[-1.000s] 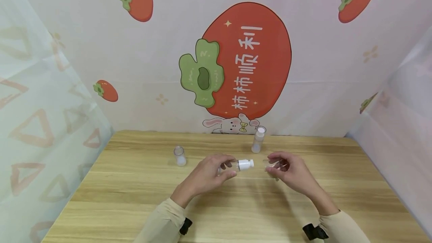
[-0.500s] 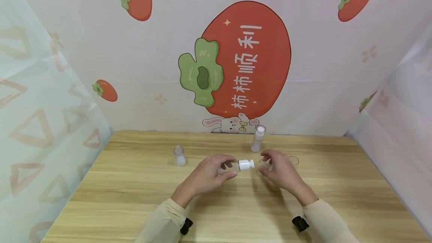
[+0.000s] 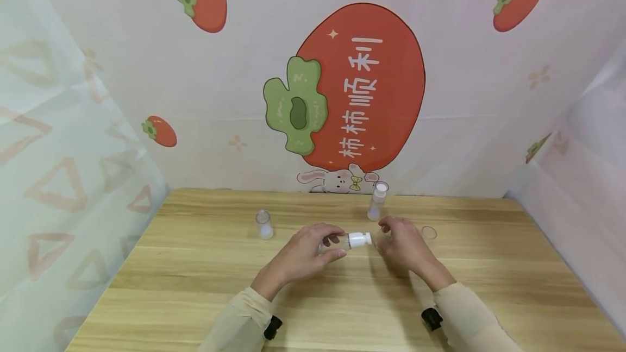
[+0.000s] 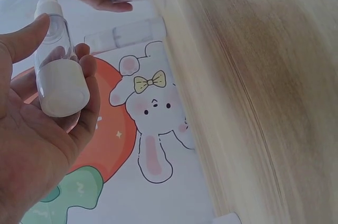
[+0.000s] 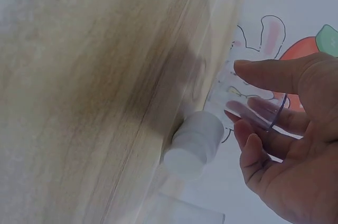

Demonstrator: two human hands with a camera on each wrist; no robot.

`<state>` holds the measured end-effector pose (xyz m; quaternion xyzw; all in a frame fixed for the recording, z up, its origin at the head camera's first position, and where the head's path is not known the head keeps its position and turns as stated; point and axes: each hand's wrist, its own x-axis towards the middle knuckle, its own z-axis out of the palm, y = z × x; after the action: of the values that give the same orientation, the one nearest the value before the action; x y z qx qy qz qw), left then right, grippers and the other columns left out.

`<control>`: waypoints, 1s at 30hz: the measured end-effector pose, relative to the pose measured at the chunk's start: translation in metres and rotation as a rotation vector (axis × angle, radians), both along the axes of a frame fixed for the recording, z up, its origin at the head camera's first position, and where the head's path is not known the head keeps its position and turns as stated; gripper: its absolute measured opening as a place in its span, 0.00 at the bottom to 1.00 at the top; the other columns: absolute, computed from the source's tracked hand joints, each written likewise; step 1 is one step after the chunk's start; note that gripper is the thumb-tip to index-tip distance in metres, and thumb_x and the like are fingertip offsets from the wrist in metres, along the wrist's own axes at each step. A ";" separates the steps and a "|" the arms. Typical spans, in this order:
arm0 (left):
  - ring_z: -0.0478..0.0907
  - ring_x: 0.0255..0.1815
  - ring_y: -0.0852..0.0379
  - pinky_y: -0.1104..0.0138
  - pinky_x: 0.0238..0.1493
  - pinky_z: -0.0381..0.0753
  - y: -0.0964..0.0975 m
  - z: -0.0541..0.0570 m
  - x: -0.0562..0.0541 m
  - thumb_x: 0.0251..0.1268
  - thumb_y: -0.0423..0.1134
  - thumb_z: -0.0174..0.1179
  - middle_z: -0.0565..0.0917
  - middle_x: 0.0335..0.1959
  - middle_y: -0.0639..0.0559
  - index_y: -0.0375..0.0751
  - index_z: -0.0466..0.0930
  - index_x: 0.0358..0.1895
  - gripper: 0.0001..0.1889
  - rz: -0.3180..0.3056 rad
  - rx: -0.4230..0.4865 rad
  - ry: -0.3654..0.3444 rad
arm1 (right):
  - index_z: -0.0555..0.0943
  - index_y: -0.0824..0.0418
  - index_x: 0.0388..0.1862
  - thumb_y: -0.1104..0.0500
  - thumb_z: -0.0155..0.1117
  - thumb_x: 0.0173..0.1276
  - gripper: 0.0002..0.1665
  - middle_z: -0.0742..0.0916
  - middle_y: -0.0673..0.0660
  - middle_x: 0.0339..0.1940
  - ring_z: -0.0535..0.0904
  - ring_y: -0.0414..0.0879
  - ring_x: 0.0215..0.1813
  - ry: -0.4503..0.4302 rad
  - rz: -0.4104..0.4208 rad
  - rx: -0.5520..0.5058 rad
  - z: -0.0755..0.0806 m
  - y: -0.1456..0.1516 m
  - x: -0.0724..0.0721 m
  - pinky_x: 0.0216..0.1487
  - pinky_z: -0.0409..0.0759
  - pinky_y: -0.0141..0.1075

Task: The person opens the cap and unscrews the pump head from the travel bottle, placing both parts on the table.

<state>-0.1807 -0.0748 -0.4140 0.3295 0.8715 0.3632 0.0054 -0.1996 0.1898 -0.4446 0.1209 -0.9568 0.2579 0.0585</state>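
My left hand grips a small clear pump bottle lying sideways, its white pump pointing right. In the left wrist view the bottle shows a white lower end, with thumb and fingers curled round the body. My right hand is close to the pump end, holding a clear cap mostly hidden by the fingers in the head view. The right wrist view shows thumb and fingers round this see-through cap, whose rim has a purplish edge.
Another clear bottle with a white top stands behind my right hand. To the left is a short clear container with a white bottom. A thin clear ring-shaped rim shows right of my right hand. A persimmon-printed backdrop rises behind the wooden table.
My right hand has moved left with the clear cap, up close to the pump. The clear rim on the table has come into view behind it. The left hand stays nearly still.
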 end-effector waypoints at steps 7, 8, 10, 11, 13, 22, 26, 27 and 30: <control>0.82 0.47 0.58 0.67 0.50 0.80 -0.001 -0.001 0.000 0.70 0.46 0.66 0.85 0.47 0.53 0.43 0.82 0.58 0.18 -0.008 0.007 0.001 | 0.82 0.70 0.52 0.66 0.75 0.58 0.22 0.88 0.61 0.42 0.79 0.57 0.46 -0.001 -0.004 0.014 -0.001 -0.001 -0.005 0.46 0.81 0.52; 0.82 0.47 0.57 0.67 0.50 0.80 -0.001 -0.001 0.000 0.70 0.46 0.66 0.85 0.47 0.52 0.43 0.82 0.58 0.18 -0.010 0.009 0.001 | 0.82 0.70 0.51 0.67 0.76 0.58 0.22 0.88 0.61 0.42 0.79 0.57 0.46 -0.001 -0.003 0.015 -0.001 -0.002 -0.005 0.46 0.81 0.52; 0.82 0.47 0.56 0.67 0.50 0.80 -0.001 0.000 0.001 0.70 0.45 0.66 0.85 0.47 0.51 0.42 0.82 0.58 0.18 -0.012 0.012 0.002 | 0.83 0.70 0.51 0.67 0.76 0.58 0.22 0.88 0.61 0.42 0.79 0.57 0.45 -0.003 -0.003 0.017 -0.001 -0.003 -0.005 0.45 0.81 0.51; 0.83 0.47 0.54 0.67 0.50 0.80 -0.001 0.000 0.001 0.70 0.45 0.66 0.85 0.47 0.51 0.42 0.82 0.58 0.18 -0.012 0.013 0.002 | 0.82 0.70 0.51 0.67 0.76 0.58 0.22 0.88 0.61 0.41 0.79 0.57 0.45 -0.006 -0.004 0.019 -0.001 -0.003 -0.005 0.45 0.80 0.51; 0.83 0.47 0.53 0.66 0.50 0.81 -0.001 0.001 0.002 0.70 0.45 0.66 0.85 0.47 0.50 0.42 0.82 0.58 0.18 -0.012 0.018 0.002 | 0.82 0.70 0.51 0.66 0.76 0.58 0.22 0.87 0.61 0.41 0.79 0.56 0.44 -0.012 -0.004 0.022 -0.001 -0.003 -0.006 0.44 0.80 0.51; 0.83 0.47 0.53 0.67 0.50 0.81 -0.002 0.003 0.004 0.70 0.45 0.66 0.85 0.47 0.51 0.41 0.82 0.58 0.18 -0.003 0.014 0.006 | 0.81 0.70 0.53 0.63 0.76 0.59 0.24 0.87 0.60 0.41 0.79 0.57 0.45 -0.020 0.002 0.039 -0.003 -0.003 -0.008 0.44 0.80 0.52; 0.82 0.47 0.57 0.67 0.50 0.80 -0.002 0.004 0.005 0.70 0.46 0.66 0.85 0.47 0.53 0.41 0.82 0.59 0.19 0.001 0.002 0.008 | 0.81 0.70 0.53 0.64 0.76 0.59 0.24 0.87 0.61 0.42 0.78 0.57 0.45 -0.036 0.001 0.030 -0.003 -0.004 -0.009 0.45 0.80 0.52; 0.82 0.47 0.58 0.67 0.50 0.80 -0.003 0.004 0.005 0.70 0.46 0.66 0.85 0.47 0.53 0.41 0.82 0.59 0.19 0.001 0.001 0.007 | 0.80 0.70 0.53 0.64 0.76 0.59 0.24 0.87 0.61 0.42 0.78 0.57 0.45 -0.042 0.000 0.026 -0.003 -0.004 -0.009 0.45 0.80 0.52; 0.81 0.46 0.59 0.67 0.50 0.80 -0.003 0.004 0.006 0.70 0.46 0.66 0.85 0.47 0.53 0.41 0.81 0.59 0.19 0.002 -0.004 0.004 | 0.80 0.70 0.53 0.64 0.75 0.60 0.24 0.87 0.61 0.43 0.78 0.57 0.46 -0.055 0.000 0.018 -0.004 -0.004 -0.010 0.45 0.80 0.52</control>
<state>-0.1747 -0.0781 -0.4096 0.3292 0.8726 0.3607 0.0038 -0.2093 0.1853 -0.4490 0.1141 -0.9604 0.2524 0.0313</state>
